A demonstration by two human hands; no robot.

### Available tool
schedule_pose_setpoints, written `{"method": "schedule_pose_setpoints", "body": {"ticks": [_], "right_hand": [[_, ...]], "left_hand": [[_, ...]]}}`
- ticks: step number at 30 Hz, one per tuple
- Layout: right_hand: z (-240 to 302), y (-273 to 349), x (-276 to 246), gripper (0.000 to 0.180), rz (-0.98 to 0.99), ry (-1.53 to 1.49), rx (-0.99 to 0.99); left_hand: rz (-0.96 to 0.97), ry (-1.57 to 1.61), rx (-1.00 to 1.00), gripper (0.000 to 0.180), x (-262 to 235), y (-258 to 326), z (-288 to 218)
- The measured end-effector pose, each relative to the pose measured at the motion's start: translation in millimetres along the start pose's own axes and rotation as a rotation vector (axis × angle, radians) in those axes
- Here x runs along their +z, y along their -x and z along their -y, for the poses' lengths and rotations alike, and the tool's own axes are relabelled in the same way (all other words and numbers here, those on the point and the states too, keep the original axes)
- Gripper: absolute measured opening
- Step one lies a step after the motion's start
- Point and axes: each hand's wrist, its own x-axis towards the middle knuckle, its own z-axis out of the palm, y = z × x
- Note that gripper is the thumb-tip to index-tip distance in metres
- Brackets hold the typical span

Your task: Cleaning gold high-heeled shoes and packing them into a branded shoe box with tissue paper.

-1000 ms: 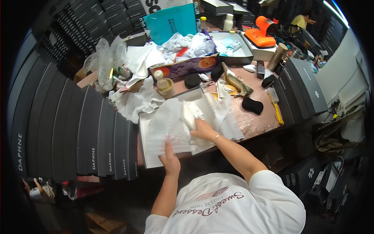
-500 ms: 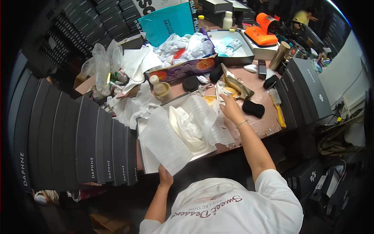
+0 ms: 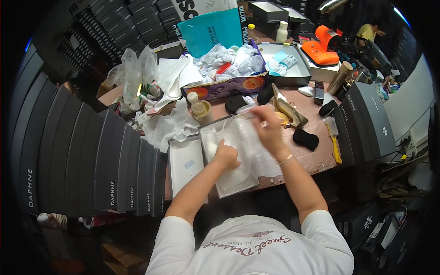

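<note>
In front of me an open grey shoe box (image 3: 250,187) with a white inside holds white items under translucent foam sheet (image 3: 243,169). My left hand (image 3: 227,156) presses on the sheet with its index finger stretched out and the other fingers partly curled. Over the box's right side is my right hand (image 3: 271,130), smeared by motion, beside the part of the sheet that hangs past the box edge. Whether it holds anything cannot be made out. Against the box's left side lies a shallow white-lined tray or lid (image 3: 185,158) with a small pale blue rectangle inside.
Dark shoe boxes (image 3: 105,160) stand in a row at left, others (image 3: 366,114) at right. Behind are a bottle in a jar (image 3: 200,110), a purple carton (image 3: 229,87) of crumpled paper, black pads (image 3: 305,139), a yellow-handled brush (image 3: 336,140) and an orange device (image 3: 321,48).
My left hand has moved from the box's near left corner up onto its middle, and the foam sheet now covers the white items. The left tray is uncovered. My right hand stays near the right side.
</note>
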Motion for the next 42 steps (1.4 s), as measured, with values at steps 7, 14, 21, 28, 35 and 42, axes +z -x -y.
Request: {"method": "schedule_pose_setpoints", "body": {"ticks": [7, 14, 21, 28, 35, 42], "right_hand": [[-39, 55, 39, 0.034, 0.218, 0.198, -0.078], [-184, 22, -139, 0.069, 0.055, 0.958, 0.256], [-203, 18, -150, 0.034, 0.511, 0.869, 0.497], [-173, -5, -130, 0.043, 0.667, 0.568, 0.38], [-124, 3, -149, 0.028, 0.304, 0.221, 0.73], [2, 79, -121, 0.04, -0.017, -0.617, 0.664]], "left_hand": [[-0.393, -0.095, 0.074, 0.081, 25, 36, -19], [-0.331, 0.076, 0.345, 0.043, 27, 3, 2], [-1.116, 0.514, 0.257, 0.026, 34, 67, 37], [-0.979, 0.439, -0.477, 0.026, 51, 41, 194], [-0.668, 0.356, -0.765, 0.011, 54, 2, 214], [-1.49, 0.321, -0.45, 0.009, 54, 95, 178]]}}
